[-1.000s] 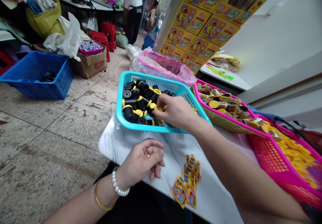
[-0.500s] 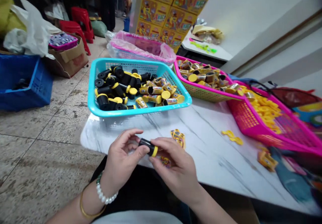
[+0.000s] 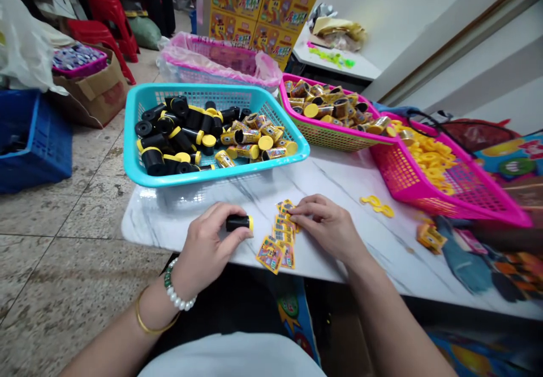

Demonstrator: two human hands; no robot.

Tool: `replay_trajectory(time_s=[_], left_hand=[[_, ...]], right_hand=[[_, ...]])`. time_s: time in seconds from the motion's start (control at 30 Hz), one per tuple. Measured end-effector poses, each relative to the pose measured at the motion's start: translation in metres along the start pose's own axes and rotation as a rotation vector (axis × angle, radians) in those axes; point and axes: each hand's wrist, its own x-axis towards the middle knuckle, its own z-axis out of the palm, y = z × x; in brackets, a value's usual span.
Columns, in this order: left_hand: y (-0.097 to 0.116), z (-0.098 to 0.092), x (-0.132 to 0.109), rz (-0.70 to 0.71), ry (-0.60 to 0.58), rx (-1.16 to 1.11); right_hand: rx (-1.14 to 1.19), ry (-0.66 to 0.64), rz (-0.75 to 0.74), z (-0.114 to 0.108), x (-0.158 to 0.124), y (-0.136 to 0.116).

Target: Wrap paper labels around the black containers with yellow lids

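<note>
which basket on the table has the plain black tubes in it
The teal basket, leftmost: black tubes with yellow caps fill its left half. The two pink baskets to its right hold labelled tubes and loose yellow pieces.

Near table (image 3: 339,179) front edge: left hand (image 3: 207,247) holds tube (image 3: 238,222); stickers (image 3: 280,241) just right of it, right hand (image 3: 328,227) fingertips on stickers. Behind hands, row on table: left basket (image 3: 212,174) with tube pile (image 3: 178,134), middle basket (image 3: 335,138), right basket (image 3: 407,182). Clips (image 3: 377,206) before right basket. Lined bin (image 3: 212,60) behind left basket, cartons (image 3: 263,4) behind bin. Crate (image 3: 29,145) on floor, far left.
</note>
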Motion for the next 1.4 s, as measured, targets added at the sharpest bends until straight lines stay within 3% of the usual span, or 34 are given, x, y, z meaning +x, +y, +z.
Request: replay_trajectory(time_s=[0.17,0.3,0.47,0.7,0.77,0.87,0.97,1.07,1.13,1.2,1.3,1.4], left_hand=[[-0.012,0.011,0.005,0.121,0.025,0.252],[-0.014,0.010,0.001,0.143,0.125,0.286],[-0.011,0.006,-0.005,0.198,0.220,0.234],[-0.012,0.009,-0.003,0.195,0.199,0.251],[-0.006,0.006,-0.008,0.161,0.275,0.206],[0.009,0.002,-0.021,0.042,0.320,0.060],[0.024,0.002,-0.033,-0.198,0.152,-0.238],[0.030,0.002,-0.037,-0.446,-0.052,-0.553],[0.030,0.000,-0.036,-0.537,-0.073,-0.650],[0.029,-0.002,-0.036,-0.568,-0.001,-0.666],[0.029,-0.003,-0.037,-0.553,0.087,-0.644],[0.033,-0.002,-0.041,-0.492,0.203,-0.617]], right_hand=[[-0.031,0.123,-0.028,0.011,-0.005,-0.004],[-0.023,0.199,-0.156,0.007,-0.020,-0.025],[0.036,0.021,-0.356,0.021,-0.049,-0.051],[-0.096,0.013,-0.399,0.037,-0.046,-0.055],[-0.101,0.040,-0.422,0.036,-0.042,-0.055],[-0.063,0.205,-0.397,0.030,-0.039,-0.060],[-0.060,0.302,-0.467,0.026,-0.040,-0.073],[0.008,0.264,-0.609,0.029,-0.044,-0.089],[0.129,0.285,-0.516,0.035,-0.049,-0.098],[0.320,0.260,-0.264,0.041,-0.054,-0.105],[0.601,0.044,0.055,0.051,-0.059,-0.114],[0.612,-0.032,0.139,0.059,-0.059,-0.122]])
